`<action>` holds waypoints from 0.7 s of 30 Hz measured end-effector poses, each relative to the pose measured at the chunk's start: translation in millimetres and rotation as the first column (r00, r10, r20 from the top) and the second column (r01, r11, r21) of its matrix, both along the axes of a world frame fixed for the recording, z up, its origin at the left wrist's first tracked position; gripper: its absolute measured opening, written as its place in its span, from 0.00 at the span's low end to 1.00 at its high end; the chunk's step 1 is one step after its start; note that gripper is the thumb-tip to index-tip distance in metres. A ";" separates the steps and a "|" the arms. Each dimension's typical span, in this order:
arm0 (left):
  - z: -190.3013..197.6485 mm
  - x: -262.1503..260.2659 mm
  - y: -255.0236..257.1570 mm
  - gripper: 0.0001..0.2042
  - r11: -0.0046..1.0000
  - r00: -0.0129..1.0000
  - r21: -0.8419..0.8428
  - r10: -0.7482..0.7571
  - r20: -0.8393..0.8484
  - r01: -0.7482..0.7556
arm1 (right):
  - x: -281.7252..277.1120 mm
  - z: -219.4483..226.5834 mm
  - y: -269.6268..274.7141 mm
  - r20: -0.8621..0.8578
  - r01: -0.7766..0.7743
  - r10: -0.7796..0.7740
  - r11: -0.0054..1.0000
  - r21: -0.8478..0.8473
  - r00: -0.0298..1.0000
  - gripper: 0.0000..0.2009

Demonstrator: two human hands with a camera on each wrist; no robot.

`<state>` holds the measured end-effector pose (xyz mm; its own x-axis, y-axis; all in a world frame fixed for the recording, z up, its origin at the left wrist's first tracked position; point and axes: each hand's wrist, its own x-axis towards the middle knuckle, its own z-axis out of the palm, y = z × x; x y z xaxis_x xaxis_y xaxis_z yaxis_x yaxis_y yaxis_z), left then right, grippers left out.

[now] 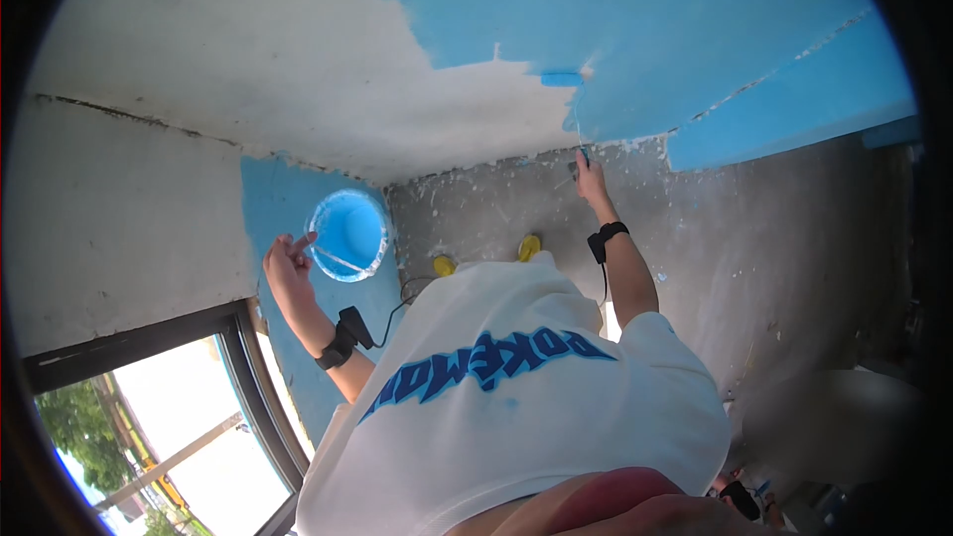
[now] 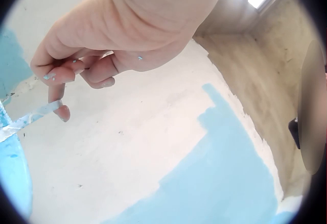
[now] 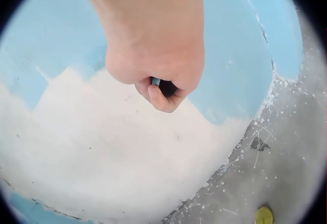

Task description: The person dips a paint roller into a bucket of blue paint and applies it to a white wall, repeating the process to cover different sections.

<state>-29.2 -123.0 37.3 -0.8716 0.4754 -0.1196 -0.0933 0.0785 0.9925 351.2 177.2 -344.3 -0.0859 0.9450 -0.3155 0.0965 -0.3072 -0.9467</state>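
My left hand (image 1: pixel 289 273) holds a light blue paint bucket (image 1: pixel 376 221) by its pale, paint-smeared handle (image 2: pixel 31 119), which hooks over a finger. Small spots of blue paint mark the fingers in the left wrist view. On the other side, my right hand (image 1: pixel 593 184) grips the handle of a paint roller, its thin frame reaching up to the blue roller head (image 1: pixel 562 79). That head lies against the wall (image 1: pixel 476 104), at the border between blue paint and bare white. In the right wrist view the curled fingers and wrist hide most of the roller.
Grey floor (image 1: pixel 467 199) with paint splatters meets the wall below the roller. Yellow shoe tips (image 1: pixel 530 247) show on it. A dark-framed window (image 1: pixel 238 357) is at lower left. A cable (image 1: pixel 394 310) runs from the left wrist band. Part of another person appears at lower right.
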 end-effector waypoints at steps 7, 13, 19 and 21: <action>-7.7 -10.7 -2.6 0.10 0.999 0.999 0.014 -0.034 0.017 0.033 | 36.8 99.8 -26.5 -0.152 0.077 -0.067 0.995 0.061 0.986 0.22; -6.8 -6.2 -7.4 0.10 0.996 0.998 0.067 -0.062 -0.010 0.063 | 65.4 233.2 -20.4 -0.300 0.127 -0.055 0.966 0.226 0.952 0.21; -3.4 -3.1 -6.6 0.10 0.994 0.997 0.071 -0.082 -0.017 0.083 | 65.9 293.9 8.5 -0.362 0.146 0.000 0.915 0.377 0.932 0.21; -3.0 -5.6 -5.8 0.10 0.996 0.998 0.061 -0.070 0.001 0.070 | 57.9 292.0 21.7 -0.296 0.127 -0.017 0.925 0.358 0.955 0.22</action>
<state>-34.8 -128.8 34.3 -0.8358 0.5414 -0.0913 -0.0931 0.0242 0.9954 409.1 198.9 -52.4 -0.0462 0.9953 0.0850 -0.2008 0.0741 -0.9768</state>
